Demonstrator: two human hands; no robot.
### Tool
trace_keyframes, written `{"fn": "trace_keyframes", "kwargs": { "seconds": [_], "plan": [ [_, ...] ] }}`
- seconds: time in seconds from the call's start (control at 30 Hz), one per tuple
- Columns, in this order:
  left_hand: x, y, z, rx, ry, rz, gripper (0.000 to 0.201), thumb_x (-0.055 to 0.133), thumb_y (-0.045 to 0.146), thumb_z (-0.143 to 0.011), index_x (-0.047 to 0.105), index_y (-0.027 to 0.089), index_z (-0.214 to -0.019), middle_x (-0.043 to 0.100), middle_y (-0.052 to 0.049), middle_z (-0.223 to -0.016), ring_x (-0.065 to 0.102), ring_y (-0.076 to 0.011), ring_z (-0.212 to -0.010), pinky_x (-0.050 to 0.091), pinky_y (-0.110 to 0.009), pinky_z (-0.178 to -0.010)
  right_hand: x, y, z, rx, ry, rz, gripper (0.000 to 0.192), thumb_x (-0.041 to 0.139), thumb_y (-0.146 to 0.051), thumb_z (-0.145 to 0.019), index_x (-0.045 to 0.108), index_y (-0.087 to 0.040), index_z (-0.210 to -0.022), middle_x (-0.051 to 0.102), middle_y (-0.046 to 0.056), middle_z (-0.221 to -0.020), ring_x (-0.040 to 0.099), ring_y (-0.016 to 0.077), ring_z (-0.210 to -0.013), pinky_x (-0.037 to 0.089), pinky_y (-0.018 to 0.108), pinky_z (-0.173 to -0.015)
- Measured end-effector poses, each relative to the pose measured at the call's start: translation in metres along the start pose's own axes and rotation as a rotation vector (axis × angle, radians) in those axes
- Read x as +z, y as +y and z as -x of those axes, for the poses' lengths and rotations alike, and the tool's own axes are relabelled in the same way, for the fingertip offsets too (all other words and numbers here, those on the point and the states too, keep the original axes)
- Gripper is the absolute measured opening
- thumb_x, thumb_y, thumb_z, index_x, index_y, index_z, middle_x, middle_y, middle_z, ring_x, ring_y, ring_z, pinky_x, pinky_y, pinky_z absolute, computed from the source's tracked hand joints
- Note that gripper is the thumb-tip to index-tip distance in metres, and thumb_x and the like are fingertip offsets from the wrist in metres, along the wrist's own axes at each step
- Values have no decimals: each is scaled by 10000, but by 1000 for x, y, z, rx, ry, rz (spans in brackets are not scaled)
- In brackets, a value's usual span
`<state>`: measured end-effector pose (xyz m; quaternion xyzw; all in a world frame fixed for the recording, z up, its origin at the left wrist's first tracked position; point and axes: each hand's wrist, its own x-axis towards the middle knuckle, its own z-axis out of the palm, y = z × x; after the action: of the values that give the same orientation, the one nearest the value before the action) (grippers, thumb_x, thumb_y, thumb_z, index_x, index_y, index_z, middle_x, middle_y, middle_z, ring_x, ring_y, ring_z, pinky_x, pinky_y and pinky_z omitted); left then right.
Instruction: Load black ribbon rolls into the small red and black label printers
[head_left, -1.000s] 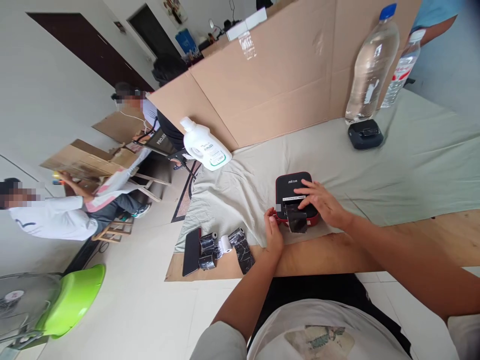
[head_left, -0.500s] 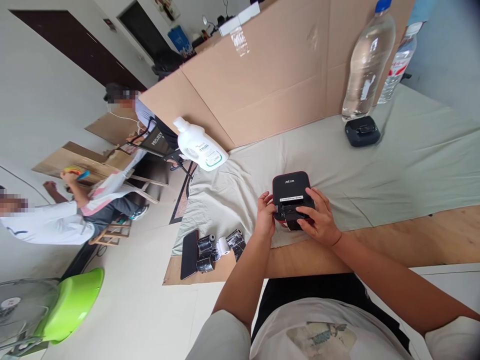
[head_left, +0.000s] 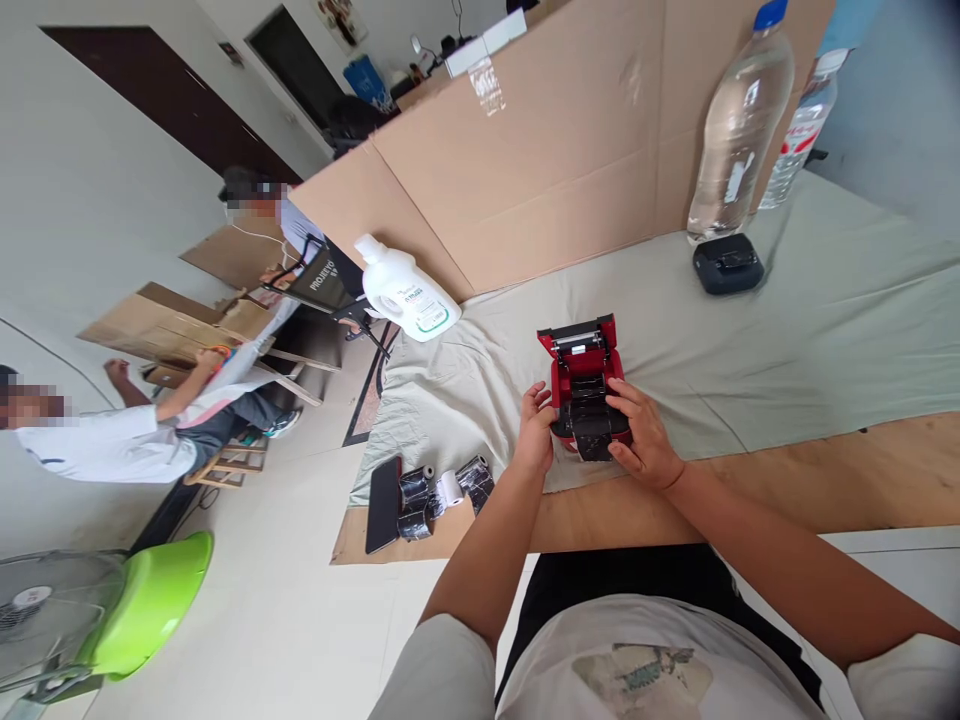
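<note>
Both forearms bare, reaching forward from short pale sleeves and drawing toward each other; left hand (head_left: 534, 432) held upright, palm turned inward toward the other hand, fingers loosely curled with the thumb on top; right hand (head_left: 638, 435) just across from it, palm down and slightly cupped, fingers spread and bent, knuckles up, wrist straight in line with the forearm; a narrow gap between the two hands, fingertips of each pointing into it; elbows bent and kept near the body.
</note>
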<state>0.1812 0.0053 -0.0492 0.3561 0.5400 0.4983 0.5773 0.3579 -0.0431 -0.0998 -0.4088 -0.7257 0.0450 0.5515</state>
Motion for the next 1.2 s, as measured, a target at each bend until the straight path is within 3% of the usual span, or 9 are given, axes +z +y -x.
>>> {"fn": "trace_keyframes", "kwargs": {
  "seconds": [0.07,0.13,0.23,0.33,0.4,0.63,0.83,1.03,1.2],
  "plan": [
    [2,8,3,88,52,-145,516,552,162,-578,557,226,-1090,582,-71,-1136,576,-216,-1029,466,-353,-881,-2,2,-1,-7,0,-27,598,360,-552,-984,390,-196,-1464,508,187,-1455,488,337,-1366,446,575,-1068],
    [5,20,4,289,84,-348,411,572,156,-642,583,227,-1046,611,-69,-1127,573,-224,-1081,453,-371,-944,-2,3,-2,-12,15,-31,588,327,-550,-997,395,-198,-1462,546,181,-1410,503,332,-1350,449,566,-1055],
    [19,40,-4,516,-106,-592,264,600,143,-721,649,240,-962,673,-48,-1044,603,-224,-1039,442,-377,-996,0,4,-2,-11,47,-30,560,320,-539,-1004,424,-208,-1443,584,165,-1362,525,324,-1323,450,549,-1040],
    [39,48,-22,486,-335,-731,212,661,83,-695,703,245,-826,706,-47,-910,630,-264,-996,405,-409,-1054,1,6,-1,-13,56,-27,557,319,-543,-1004,429,-214,-1440,593,157,-1352,540,315,-1307,456,530,-1035],
    [51,45,-37,456,-383,-833,260,713,21,-613,702,247,-740,692,-45,-801,631,-307,-1000,347,-460,-1104,1,7,0,-5,53,-18,560,312,-545,-1003,429,-211,-1436,600,158,-1339,547,312,-1301,463,524,-1035],
    [64,22,-63,450,-382,-953,365,768,-53,-439,528,222,-459,478,-17,-516,590,-376,-1024,217,-547,-1149,1,11,2,26,28,-13,555,302,-545,-998,453,-204,-1410,616,160,-1317,560,316,-1288,465,531,-1044],
    [66,31,-52,408,-367,-986,361,774,-53,-464,559,214,-576,530,-34,-634,553,-398,-1104,195,-553,-1140,1,12,0,-4,62,-19,504,332,-495,-1007,465,-203,-1396,622,160,-1294,565,314,-1276,470,529,-1025],
    [48,52,-30,355,-441,-789,347,786,22,-528,631,218,-769,617,0,-788,593,-261,-904,348,-459,-1057,0,13,0,-14,55,-24,500,333,-486,-1008,485,-200,-1388,612,162,-1312,569,315,-1268,470,543,-1028],
    [-11,81,-17,218,-558,-398,295,815,237,-635,651,180,-874,652,-33,-869,596,-193,-825,455,-350,-850,-2,12,-1,-22,52,-35,480,357,-472,-1003,474,-233,-1402,615,140,-1314,571,315,-1264,473,546,-1026]
  ]
}}
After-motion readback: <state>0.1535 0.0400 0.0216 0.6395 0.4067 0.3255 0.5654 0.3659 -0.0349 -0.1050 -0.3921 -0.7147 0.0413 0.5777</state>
